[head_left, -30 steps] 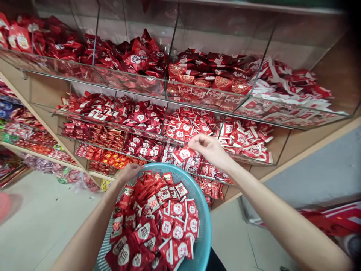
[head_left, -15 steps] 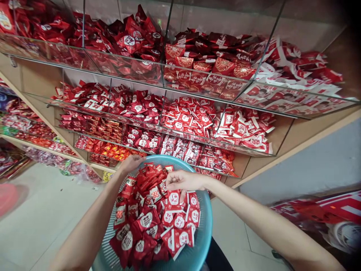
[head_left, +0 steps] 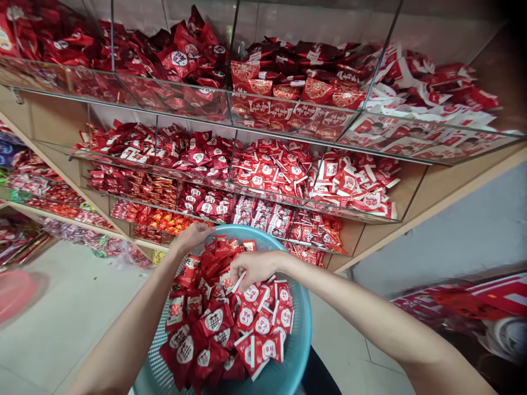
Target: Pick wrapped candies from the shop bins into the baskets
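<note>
A teal plastic basket sits low in the head view, heaped with small red sweet packets. My left hand grips the basket's far rim. My right hand is down in the heap, its fingers pinched round the white edge of a red sweet packet. Behind the basket stand glass shelf bins full of similar red packets.
Several tiers of glass-fronted bins on wooden shelving rise ahead. More shelves of mixed sweets run off to the left. A pale tiled floor lies below, with red goods at the right.
My right hand came back from the shelf bins with a packet, dropped into the basket and closed on a packet in the heap. The left hand stayed on the rim.
</note>
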Tool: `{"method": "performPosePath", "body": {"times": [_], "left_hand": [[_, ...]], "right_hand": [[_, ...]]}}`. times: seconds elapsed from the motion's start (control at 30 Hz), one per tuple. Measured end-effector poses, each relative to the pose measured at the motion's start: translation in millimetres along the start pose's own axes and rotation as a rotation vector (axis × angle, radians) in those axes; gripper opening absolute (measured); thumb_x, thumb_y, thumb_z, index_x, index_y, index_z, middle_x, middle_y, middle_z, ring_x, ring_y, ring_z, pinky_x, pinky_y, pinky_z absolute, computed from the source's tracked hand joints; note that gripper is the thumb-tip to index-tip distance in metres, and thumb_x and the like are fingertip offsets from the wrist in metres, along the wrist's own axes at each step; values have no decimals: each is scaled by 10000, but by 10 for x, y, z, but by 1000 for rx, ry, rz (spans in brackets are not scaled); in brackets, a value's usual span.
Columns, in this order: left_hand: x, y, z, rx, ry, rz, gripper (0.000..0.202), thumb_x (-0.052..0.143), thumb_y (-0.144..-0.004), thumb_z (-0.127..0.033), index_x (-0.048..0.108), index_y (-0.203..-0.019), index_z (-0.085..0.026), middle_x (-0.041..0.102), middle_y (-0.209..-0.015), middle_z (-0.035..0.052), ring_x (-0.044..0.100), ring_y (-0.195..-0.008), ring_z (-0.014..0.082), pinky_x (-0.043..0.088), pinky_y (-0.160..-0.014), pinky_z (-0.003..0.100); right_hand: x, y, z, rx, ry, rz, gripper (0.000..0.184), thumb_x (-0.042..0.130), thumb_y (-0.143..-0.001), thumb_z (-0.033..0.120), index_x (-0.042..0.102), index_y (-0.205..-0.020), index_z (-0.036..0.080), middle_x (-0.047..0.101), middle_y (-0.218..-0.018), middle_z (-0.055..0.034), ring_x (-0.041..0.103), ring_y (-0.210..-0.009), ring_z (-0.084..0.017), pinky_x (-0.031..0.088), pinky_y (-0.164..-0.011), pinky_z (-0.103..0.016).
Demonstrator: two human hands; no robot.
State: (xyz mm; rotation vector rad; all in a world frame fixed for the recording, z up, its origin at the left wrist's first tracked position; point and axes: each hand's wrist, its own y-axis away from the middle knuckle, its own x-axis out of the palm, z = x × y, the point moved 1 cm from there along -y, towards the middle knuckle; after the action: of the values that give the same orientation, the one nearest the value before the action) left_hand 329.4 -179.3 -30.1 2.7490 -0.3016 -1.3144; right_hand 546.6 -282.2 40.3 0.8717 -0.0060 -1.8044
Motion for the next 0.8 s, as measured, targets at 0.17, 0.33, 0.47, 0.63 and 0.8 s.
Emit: {"method": "performPosePath", "body": {"times": [0.17, 0.33, 0.47, 0.63, 0.8], "left_hand": [[-7, -16, -1, 2, 5, -11, 412, 509, -675, -581, 613, -597, -191, 515, -493, -34, 460, -505, 122, 288, -495, 219], [2, -35, -47, 20, 26, -10, 428, 524, -664, -598, 614, -586, -187, 499, -488, -33, 459, -514, 122, 281, -486, 219], [16, -42, -78, 18, 28, -12, 444, 527, -655, -615, 614, -586, -185, 488, -479, -35, 459, -522, 123, 279, -487, 217], [22, -31, -84, 20, -5, -19, 447, 508, -672, -608, 608, -579, -182, 475, -473, -35, 450, -514, 119, 269, -490, 218], [12, -21, -67, 8, -16, -6, 429, 497, -681, -594, 596, -574, -191, 484, -478, -33, 447, -500, 121, 256, -483, 224]], "right_hand": [[115, 41, 32, -14, 143, 88, 133, 640, -737, 162, 638, -864, 121, 593, -724, 26, 522, -630, -76, 380, -543, -169], [316, -14, 74, 30, 153, 220, 115, 613, -727, 112, 641, -836, 132, 578, -687, 46, 513, -607, -75, 375, -541, -171], [390, -63, 47, 78, 152, 239, 108, 623, -710, 109, 635, -808, 153, 571, -668, 63, 500, -581, -68, 358, -519, -167], [446, -81, 9, 47, 147, 233, 134, 618, -706, 106, 649, -832, 140, 586, -681, 50, 515, -603, -75, 359, -517, -167], [457, -82, -10, 30, 185, 215, 174, 638, -707, 150, 681, -876, 140, 634, -716, 26, 539, -612, -88, 376, -548, -176]]}}
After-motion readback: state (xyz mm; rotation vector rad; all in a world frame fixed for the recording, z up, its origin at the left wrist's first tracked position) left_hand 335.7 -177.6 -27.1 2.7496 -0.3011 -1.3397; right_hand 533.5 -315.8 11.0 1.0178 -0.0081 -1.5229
